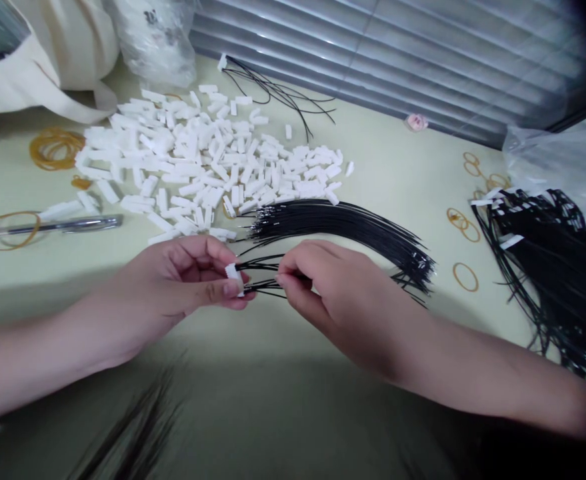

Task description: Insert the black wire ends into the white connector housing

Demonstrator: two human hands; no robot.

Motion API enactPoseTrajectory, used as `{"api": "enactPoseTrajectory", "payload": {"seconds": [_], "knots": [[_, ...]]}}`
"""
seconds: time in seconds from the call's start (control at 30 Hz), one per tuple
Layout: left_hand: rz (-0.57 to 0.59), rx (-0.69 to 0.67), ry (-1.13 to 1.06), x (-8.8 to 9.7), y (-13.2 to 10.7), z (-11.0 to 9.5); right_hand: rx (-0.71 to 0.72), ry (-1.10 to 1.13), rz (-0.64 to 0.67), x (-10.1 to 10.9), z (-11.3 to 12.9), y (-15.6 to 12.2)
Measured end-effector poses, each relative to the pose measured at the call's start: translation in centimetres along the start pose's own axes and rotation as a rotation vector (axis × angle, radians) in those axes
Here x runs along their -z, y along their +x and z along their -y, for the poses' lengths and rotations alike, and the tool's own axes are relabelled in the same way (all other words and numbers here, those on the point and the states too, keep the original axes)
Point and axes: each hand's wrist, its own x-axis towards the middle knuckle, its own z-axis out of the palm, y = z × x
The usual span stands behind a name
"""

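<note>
Left hand (pixel 183 283) pinched a small white plastic connector (pixel 233 275) in its grip; right hand (pixel 333 293) pinched thin black wires (pixel 260 287) feeding it

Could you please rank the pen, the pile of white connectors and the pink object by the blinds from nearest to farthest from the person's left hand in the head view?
From the left hand:
1. Pile of white connectors, just beyond the hand.
2. Pen, off to the left.
3. Pink object, far right, by the blinds.
</note>
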Motion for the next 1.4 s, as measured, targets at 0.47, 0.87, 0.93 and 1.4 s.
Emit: {"api": "enactPoseTrajectory", "payload": {"seconds": [0.47,0.87,0.93,1.4], "knots": [[-0.018,-0.004,-0.004,-0.25,-0.07,-0.24,0.029,0.0,0.0,0.15,0.02,0.01],[-0.001,-0.007,-0.016,-0.1,0.14,-0.03,0.027,0.028,0.016,0.22,0.22,-0.06],[-0.007,-0.014,-0.003,-0.13,0.11,-0.08,0.011,0.039,0.015,0.13,0.19,0.05],[-0.006,-0.02,0.043,-0.17,-0.12,-0.25,-0.135,0.095,0.184,0.35,0.23,0.55]]}}
